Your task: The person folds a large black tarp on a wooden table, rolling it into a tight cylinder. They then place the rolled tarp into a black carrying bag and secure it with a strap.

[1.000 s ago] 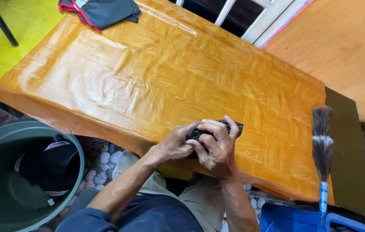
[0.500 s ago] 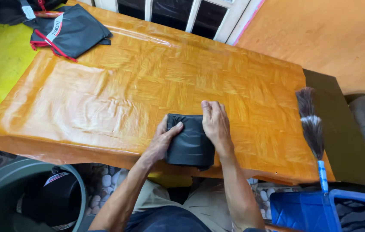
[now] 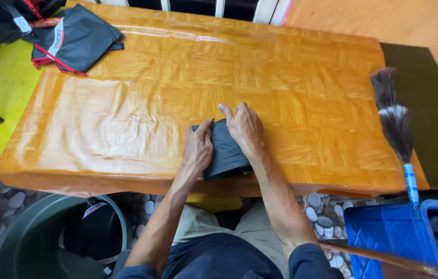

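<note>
Black, thin and floppy, that folded plastic bag (image 3: 225, 150) sits at the near edge of the glossy orange wood-pattern counter (image 3: 126, 113), pinned under both hands. Left hand (image 3: 198, 150) lies flat on its left side, fingers (image 3: 204, 129) together and stretched forward; right hand (image 3: 244, 129) presses the upper right part, fingers (image 3: 227, 111) extended past the top edge onto the counter, nothing pinched. Judging by its look, the bag is light, limp and slick on that shiny top, so it is best taken by a folded edge or corner. A feather duster (image 3: 395, 124) lies well apart to the right.
</note>
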